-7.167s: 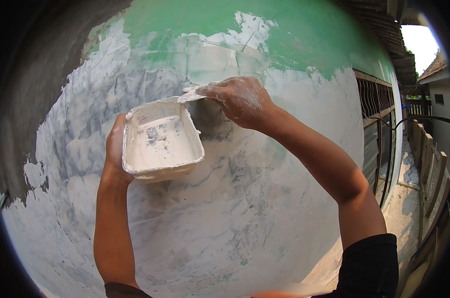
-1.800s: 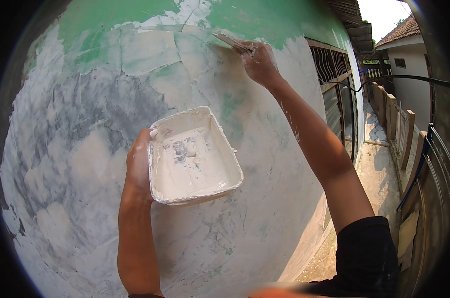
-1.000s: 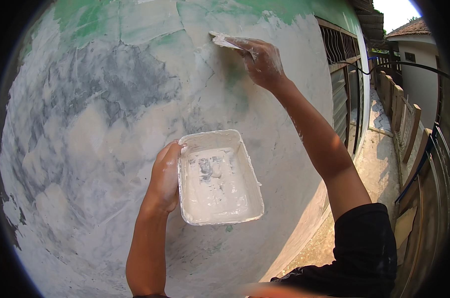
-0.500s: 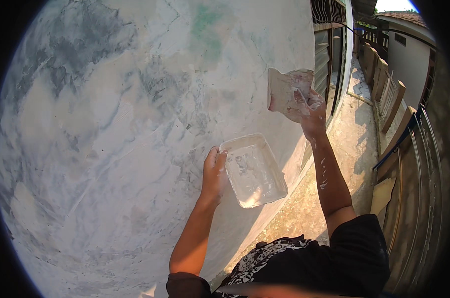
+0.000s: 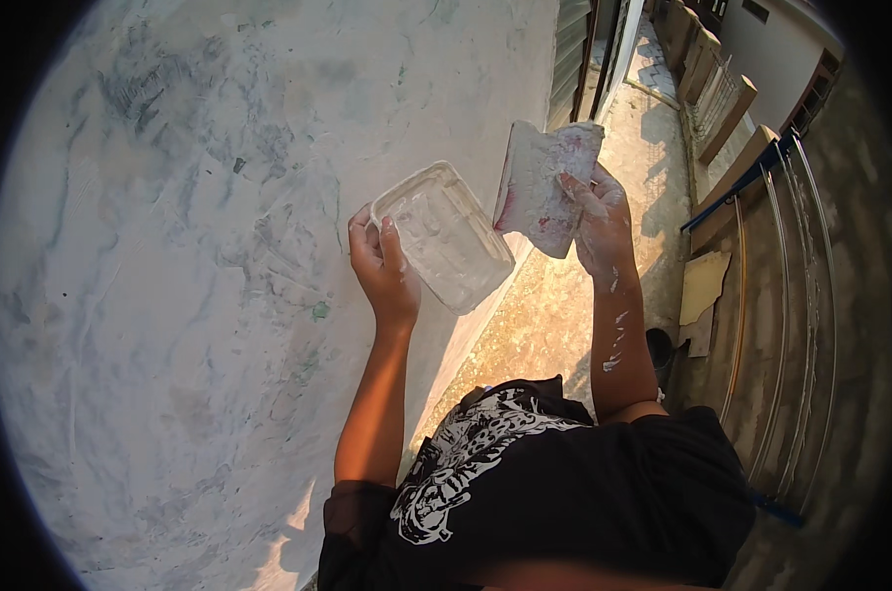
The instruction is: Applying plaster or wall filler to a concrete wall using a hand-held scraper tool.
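My left hand (image 5: pixel 379 264) grips the rim of a white rectangular plastic tub (image 5: pixel 444 246) at its left side; thin, pale putty residue coats its inside. Just right of the tub, my right hand (image 5: pixel 598 222) is closed on a flat, putty-caked spreader (image 5: pixel 533 179) with reddish patches showing, my thumb over its face. Both are held in front of the putty-smeared wall (image 5: pixel 190 295), which is whitish with grey and faint green patches. Flecks of putty cover my right hand and forearm.
A narrow sunlit concrete path (image 5: pixel 646 128) runs along the wall, beside a louvred opening (image 5: pixel 571 44). On the right stand concrete fence posts (image 5: pixel 727 118), a metal rack with rails (image 5: pixel 783 325), a torn board (image 5: pixel 702 286) and a dark bucket (image 5: pixel 660 350). Beyond is a white building (image 5: pixel 771 59).
My view has tilted down, showing more shirt and ground. My right hand has come down from the wall's upper part, turned the spreader face-up and brought it beside the tub.
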`<action>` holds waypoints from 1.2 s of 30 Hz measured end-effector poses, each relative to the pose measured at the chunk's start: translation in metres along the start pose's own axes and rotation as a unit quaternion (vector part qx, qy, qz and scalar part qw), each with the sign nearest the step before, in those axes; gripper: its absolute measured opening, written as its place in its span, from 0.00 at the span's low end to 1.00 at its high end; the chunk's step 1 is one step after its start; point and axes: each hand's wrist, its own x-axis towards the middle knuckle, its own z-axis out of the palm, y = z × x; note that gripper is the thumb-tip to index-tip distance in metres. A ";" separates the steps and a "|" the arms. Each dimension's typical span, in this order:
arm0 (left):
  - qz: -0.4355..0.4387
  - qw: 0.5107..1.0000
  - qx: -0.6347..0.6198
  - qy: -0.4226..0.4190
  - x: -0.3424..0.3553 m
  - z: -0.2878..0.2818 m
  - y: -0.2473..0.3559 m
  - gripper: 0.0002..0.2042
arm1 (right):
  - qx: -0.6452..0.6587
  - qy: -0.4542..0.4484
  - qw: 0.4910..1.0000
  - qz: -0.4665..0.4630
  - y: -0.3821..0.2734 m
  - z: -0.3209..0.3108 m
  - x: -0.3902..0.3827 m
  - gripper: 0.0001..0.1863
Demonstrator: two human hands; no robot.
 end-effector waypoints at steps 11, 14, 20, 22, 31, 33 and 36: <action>-0.069 0.996 0.008 0.054 0.007 -0.001 -0.001 0.14 | -0.078 -0.024 0.988 -0.134 0.039 -0.023 -0.038 0.16; -0.062 0.996 0.007 0.068 0.010 0.006 0.002 0.14 | -0.077 -0.046 0.987 -0.137 0.054 -0.021 -0.043 0.17; -0.066 0.994 0.035 0.085 0.016 0.018 0.024 0.14 | -0.131 -0.024 0.990 -0.056 0.068 -0.012 -0.062 0.17; -0.074 0.993 0.044 0.083 0.017 0.019 0.026 0.14 | -0.173 -0.030 0.982 -0.064 0.070 -0.014 -0.062 0.18; -0.078 0.995 0.019 0.058 0.027 0.018 0.030 0.12 | -0.086 -0.050 0.995 -0.009 0.082 -0.027 -0.060 0.19; -0.067 0.996 0.001 0.064 0.031 0.017 0.026 0.11 | -0.098 -0.076 0.991 -0.051 0.093 -0.034 -0.056 0.19; -0.062 0.996 -0.009 0.068 0.031 0.017 0.025 0.12 | -0.212 -0.118 0.954 -0.174 0.095 -0.030 -0.049 0.20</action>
